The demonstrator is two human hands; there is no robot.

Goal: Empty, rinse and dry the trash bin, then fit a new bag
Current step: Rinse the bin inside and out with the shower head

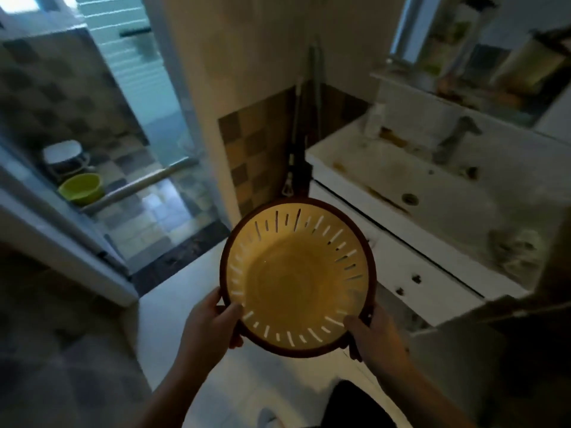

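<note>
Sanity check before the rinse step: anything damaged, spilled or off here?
Trash bin looks intact and empty, held by left hand and right hand. Only oddity: brownish stains along the sink rim.

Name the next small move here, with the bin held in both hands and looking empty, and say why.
Probably carry the bin right, over the sink, for rinsing. The left hand and right hand grip its dark rim at opposite sides, its mouth faces the camera, and no trash or bag shows inside. The sink and its tap lie just to the right, so rinsing seems the nearest step.
</note>
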